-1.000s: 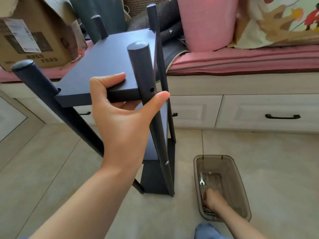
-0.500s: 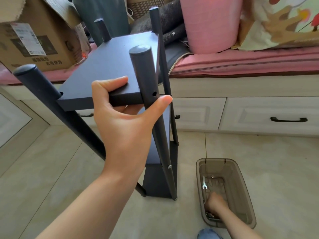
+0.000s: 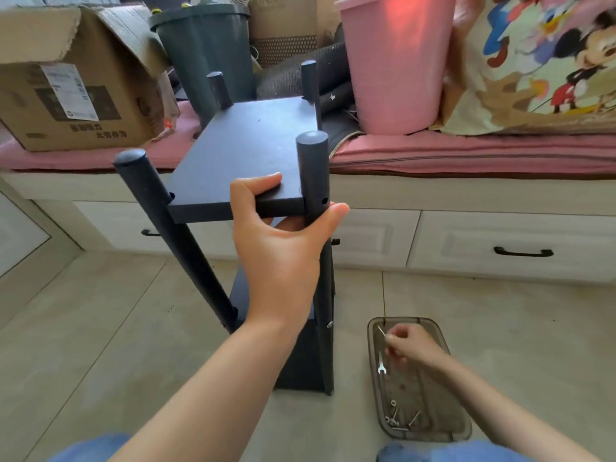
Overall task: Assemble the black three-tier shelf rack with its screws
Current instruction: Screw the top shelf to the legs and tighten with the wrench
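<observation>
A: Rack status? Left grip?
B: Black rack stands on floor tiles. Left hand grips top shelf front edge, thumb on top, index finger against the near right post.
A: Right grip?
B: Right hand sits over the brown tray, fingers curled, pinching a thin silver screw. Small wrench just left of that hand, loose screws below it in tray.

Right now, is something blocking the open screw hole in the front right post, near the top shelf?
Nothing visible covers the screw hole. The left hand grips the shelf and post, with its thumb just below the hole.
</observation>
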Demonstrator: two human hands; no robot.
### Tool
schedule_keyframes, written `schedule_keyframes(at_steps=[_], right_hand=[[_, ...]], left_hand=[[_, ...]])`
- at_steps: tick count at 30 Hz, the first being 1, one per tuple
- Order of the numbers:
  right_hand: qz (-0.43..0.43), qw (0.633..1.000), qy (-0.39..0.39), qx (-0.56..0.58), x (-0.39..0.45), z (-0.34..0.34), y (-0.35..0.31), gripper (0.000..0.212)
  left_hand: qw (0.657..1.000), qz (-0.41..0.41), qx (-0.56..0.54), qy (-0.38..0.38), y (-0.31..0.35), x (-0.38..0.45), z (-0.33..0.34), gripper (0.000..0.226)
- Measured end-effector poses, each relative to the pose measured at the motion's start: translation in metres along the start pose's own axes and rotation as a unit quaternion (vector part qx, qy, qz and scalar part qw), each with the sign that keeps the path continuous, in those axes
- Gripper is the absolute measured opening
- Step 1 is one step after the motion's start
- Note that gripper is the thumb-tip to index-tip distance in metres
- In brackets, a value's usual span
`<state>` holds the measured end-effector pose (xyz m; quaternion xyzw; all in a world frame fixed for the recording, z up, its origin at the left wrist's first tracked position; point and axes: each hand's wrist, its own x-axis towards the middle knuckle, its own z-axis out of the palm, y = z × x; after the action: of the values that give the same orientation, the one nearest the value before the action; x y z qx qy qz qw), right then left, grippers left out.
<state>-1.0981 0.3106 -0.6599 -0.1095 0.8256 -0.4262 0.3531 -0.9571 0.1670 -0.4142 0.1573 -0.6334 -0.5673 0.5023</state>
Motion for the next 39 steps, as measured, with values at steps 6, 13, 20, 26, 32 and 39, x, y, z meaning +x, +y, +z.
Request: schedule_keyframes(at_steps=[6, 13, 20, 26, 32, 39], right_hand=[[-0.142, 0.979, -0.029, 0.141, -0.082, -0.059, -0.119, 0.008], [-0.316, 0.939, 0.010, 0.137, -0.191, -0.079, -0.210, 0.005], [-0.388, 0.910, 0.068, 0.130, -0.224, -0.060, -0.233, 0.007], [-0.395, 0.907, 0.082, 0.119, -0.214, -0.044, -0.233, 0.008], [-0.399, 0.901, 0.094, 0.144, -0.204, -0.041, -0.226, 0.009], [-0.393, 0.899, 0.100, 0.163, -0.200, -0.042, -0.224, 0.008]], left_hand=[[0.999, -0.021, -0.021, -0.018, 0.000, 0.000, -0.001, 0.061], [0.998, -0.048, -0.034, -0.038, 0.006, 0.000, -0.007, 0.062], [0.996, -0.060, -0.043, -0.050, 0.009, 0.000, -0.009, 0.059], [0.994, -0.057, -0.047, -0.076, 0.012, 0.002, -0.015, 0.056], [0.993, -0.071, -0.056, -0.079, 0.011, 0.003, -0.017, 0.056], [0.991, -0.076, -0.080, -0.076, 0.011, 0.001, -0.015, 0.056]])
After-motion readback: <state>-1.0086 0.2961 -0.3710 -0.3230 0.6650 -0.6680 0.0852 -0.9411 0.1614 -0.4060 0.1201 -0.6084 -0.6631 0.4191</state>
